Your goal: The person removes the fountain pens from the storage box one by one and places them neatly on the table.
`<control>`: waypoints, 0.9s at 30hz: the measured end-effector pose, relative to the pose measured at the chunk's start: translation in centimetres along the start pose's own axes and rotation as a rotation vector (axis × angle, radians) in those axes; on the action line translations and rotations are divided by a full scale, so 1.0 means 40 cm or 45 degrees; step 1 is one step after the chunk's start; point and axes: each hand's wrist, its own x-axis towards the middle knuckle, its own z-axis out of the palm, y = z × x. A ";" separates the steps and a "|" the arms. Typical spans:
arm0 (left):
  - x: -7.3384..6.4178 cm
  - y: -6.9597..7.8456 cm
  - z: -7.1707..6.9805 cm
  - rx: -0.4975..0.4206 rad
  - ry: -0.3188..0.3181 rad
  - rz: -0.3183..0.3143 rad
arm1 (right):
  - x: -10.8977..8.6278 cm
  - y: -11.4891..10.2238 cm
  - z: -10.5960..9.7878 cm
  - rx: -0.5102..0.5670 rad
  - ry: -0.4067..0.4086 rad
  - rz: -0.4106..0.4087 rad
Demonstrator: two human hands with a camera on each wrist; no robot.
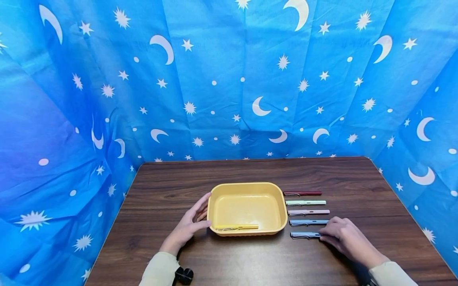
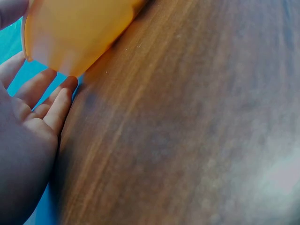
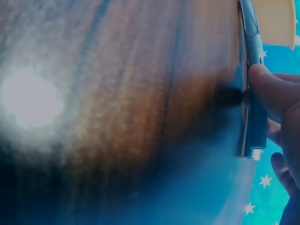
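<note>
My left hand [image 1: 187,226] rests against the left side of a yellow tray [image 1: 247,186], thumb near the front corner and fingers spread along the outer wall. In the left wrist view, fingertips [image 2: 70,83] touch the tray's side. Inside the tray, a yellow fountain pen [image 1: 237,227] lies along the front wall. My right hand [image 1: 347,238] pinches the right end of the nearest light-blue fountain pen [image 1: 304,235] between thumb and finger. The right wrist view shows the thumb on this pen's barrel [image 3: 258,117]. Just behind it lies a blue fountain pen [image 1: 307,222], close to my fingers.
Farther back in the same column, right of the tray, lie a pale pink pen [image 1: 311,212], a mint-green pen [image 1: 309,202] and a dark red pen [image 1: 304,193]. The dark wooden table [image 1: 171,178] ends at a blue curtain [image 1: 222,99] with moons and stars.
</note>
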 end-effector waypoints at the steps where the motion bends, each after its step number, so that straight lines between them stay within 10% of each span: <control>1: 0.000 0.001 0.000 0.003 0.001 0.000 | -0.001 -0.002 0.001 -0.013 -0.004 0.012; 27: 0.000 -0.003 -0.001 0.022 0.010 0.004 | -0.012 -0.011 0.019 -0.174 0.001 0.112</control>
